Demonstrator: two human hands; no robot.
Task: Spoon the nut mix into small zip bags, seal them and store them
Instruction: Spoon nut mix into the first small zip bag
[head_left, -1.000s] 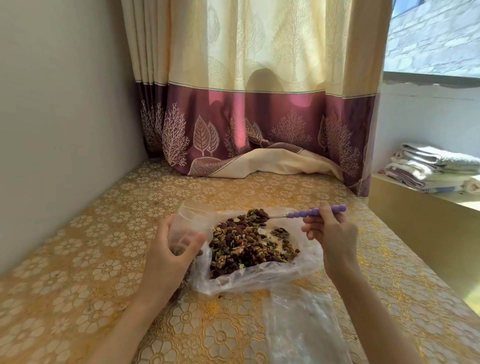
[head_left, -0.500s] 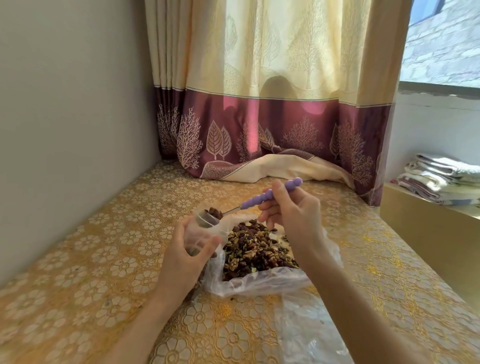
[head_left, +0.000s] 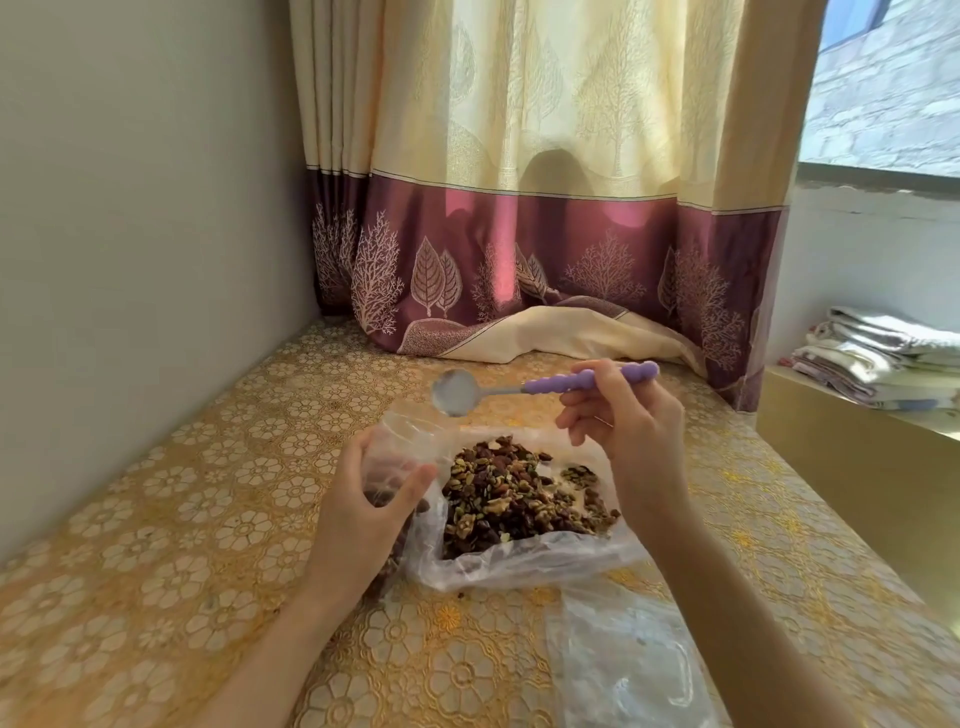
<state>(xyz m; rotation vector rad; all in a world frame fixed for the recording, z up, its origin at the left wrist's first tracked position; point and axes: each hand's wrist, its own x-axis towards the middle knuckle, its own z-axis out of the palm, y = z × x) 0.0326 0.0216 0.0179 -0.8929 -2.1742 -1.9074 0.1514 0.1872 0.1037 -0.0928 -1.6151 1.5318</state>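
1. Head view: left hand (head_left: 358, 512) grips small zip bag (head_left: 402, 452), mouth upward, a few nuts inside.
2. Right hand (head_left: 631, 428) pinches purple-handled spoon (head_left: 545, 387); bowl empty, above the bag mouth.
3. Nut mix (head_left: 519, 496) lies in open plastic bag (head_left: 519, 564) on gold-patterned bench (head_left: 182, 545), just right of the zip bag.
4. Spare clear bags (head_left: 623, 660) lie nearer the camera.

L hand (head_left: 363, 512) grips small zip bag (head_left: 400, 452) upright, R hand (head_left: 631, 415) holds empty purple-handled spoon (head_left: 540, 387) above it, nut mix (head_left: 519, 499) in open plastic bag (head_left: 519, 564) mid-table (head_left: 208, 519).
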